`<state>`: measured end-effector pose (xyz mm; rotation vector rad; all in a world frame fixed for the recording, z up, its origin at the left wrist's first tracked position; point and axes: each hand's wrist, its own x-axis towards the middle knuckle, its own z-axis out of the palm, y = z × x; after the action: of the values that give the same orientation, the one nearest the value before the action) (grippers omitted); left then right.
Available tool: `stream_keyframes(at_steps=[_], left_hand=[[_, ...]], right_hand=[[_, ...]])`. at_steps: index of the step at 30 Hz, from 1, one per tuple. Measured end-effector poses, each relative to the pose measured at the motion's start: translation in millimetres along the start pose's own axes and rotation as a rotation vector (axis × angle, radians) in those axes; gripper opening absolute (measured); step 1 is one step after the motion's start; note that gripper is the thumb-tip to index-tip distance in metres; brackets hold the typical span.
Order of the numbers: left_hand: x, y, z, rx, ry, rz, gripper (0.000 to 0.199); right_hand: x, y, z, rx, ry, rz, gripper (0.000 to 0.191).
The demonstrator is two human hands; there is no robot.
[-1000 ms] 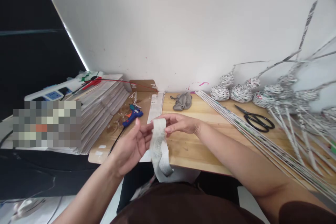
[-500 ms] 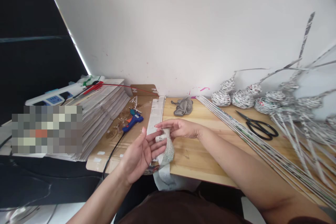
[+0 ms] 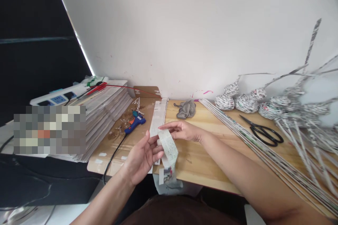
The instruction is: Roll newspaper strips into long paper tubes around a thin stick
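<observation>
A printed newspaper strip hangs in a bent, folded band over the table's front edge. My right hand pinches its upper end between thumb and fingers. Palm up, my left hand is at the strip's left side, its thumb raised apart and its fingers loosely bent. Those fingertips meet the strip, partly behind it, with no grip showing. Beneath the hands lies a stack of pale paper strips, running back toward the wall.
A blue glue gun rests on cardboard at left, near a tall paper stack with a power strip. A grey cloth lies behind my hands. Rightward are thin paper rods, black scissors and several woven paper gourd shapes.
The newspaper strip has swung round, showing its printed face and a coloured lower end. My left fingers have curled more and dropped slightly; the right hand keeps its pinch. The view has shifted slightly.
</observation>
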<state>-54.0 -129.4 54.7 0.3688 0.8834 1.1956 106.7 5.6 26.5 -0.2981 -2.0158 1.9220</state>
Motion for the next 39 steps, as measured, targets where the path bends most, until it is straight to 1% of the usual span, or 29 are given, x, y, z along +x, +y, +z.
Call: stream_keyframes(at_steps=[3,5,6,8,10,12,13,15,16,18,20,22,24,25,26,28,30,32,34,35,36,37,39], left_hand=[[-0.2,-8.2,-1.2,0.055,-0.028,-0.026,0.041],[-1.7,-13.1,-2.2,0.088,-0.012,-0.044,0.040],[-2.6,-15.3,-2.4,0.103,0.003,-0.047,0.039],[-4.4,-19.1,-2.2,0.130,0.021,-0.043,0.037],[-6.0,-22.4,-1.0,0.167,-0.008,-0.034,0.036],[-7.7,-24.9,-0.3,0.221,-0.061,-0.038,0.036],[-8.7,-25.5,-0.7,0.259,-0.077,-0.042,0.037],[-11.3,-24.4,-4.2,0.376,-0.074,-0.037,0.042],[-13.1,-22.4,-7.4,0.460,-0.057,-0.013,0.045],[-17.9,-15.7,-16.9,0.687,-0.003,0.109,0.051],[-24.1,-7.8,-29.5,0.967,0.062,0.326,0.054],[-30.1,-2.9,-44.2,1.242,0.083,0.532,0.067],[-33.9,-3.5,-59.8,1.489,0.064,0.643,0.085],[-34.4,-5.4,-67.5,1.609,0.061,0.668,0.091],[-34.2,-7.9,-74.8,1.724,0.055,0.674,0.092],[-32.3,-11.7,-87.3,1.903,0.030,0.687,0.077],[-30.4,-10.9,-95.7,1.990,-0.025,0.694,0.060],[-29.8,-5.1,-99.8,1.970,-0.084,0.673,0.050],[-29.4,3.3,-100.8,1.847,-0.090,0.631,0.043],[-28.4,7.5,-100.3,1.749,-0.048,0.612,0.039],[-26.4,11.4,-99.1,1.628,0.026,0.595,0.036],[-23.4,14.7,-97.0,1.481,0.123,0.576,0.035],[-14.5,19.1,-89.2,1.137,0.307,0.534,0.040]], right_hand=[[1.5,1.6,-1.3,-0.025,0.117,-0.014,0.031],[1.6,2.9,-3.3,0.002,0.191,0.019,0.031],[1.4,3.3,-4.1,0.033,0.195,0.032,0.031],[0.8,3.5,-4.6,0.096,0.130,0.049,0.035],[0.6,3.4,-2.9,0.110,0.051,0.070,0.034],[1.5,3.8,-0.4,0.086,0.057,0.095,0.028],[2.3,4.2,0.4,0.074,0.099,0.100,0.024],[4.4,5.5,-0.4,0.080,0.261,0.092,0.019],[5.6,6.4,-2.4,0.097,0.364,0.085,0.017],[7.6,8.6,-9.4,0.126,0.574,0.073,0.014],[8.8,11.7,-18.9,0.120,0.741,0.072,0.012],[9.2,15.4,-28.5,0.107,0.852,0.086,0.012],[9.0,18.8,-35.7,0.139,0.924,0.115,0.012],[8.8,20.0,-38.0,0.169,0.944,0.131,0.011],[8.6,21.0,-39.4,0.204,0.956,0.146,0.009],[8.6,22.2,-40.3,0.268,0.960,0.172,0.006],[8.9,23.2,-39.9,0.321,0.949,0.196,0.005],[9.5,24.9,-39.6,0.355,0.936,0.211,0.004],[9.9,26.9,-39.8,0.368,0.926,0.213,0.003],[10.1,27.7,-39.9,0.369,0.922,0.212,0.004],[10.1,28.1,-39.9,0.368,0.919,0.209,0.005],[10.0,28.1,-39.6,0.368,0.916,0.208,0.006],[9.5,26.7,-38.3,0.376,0.890,0.204,0.010]])
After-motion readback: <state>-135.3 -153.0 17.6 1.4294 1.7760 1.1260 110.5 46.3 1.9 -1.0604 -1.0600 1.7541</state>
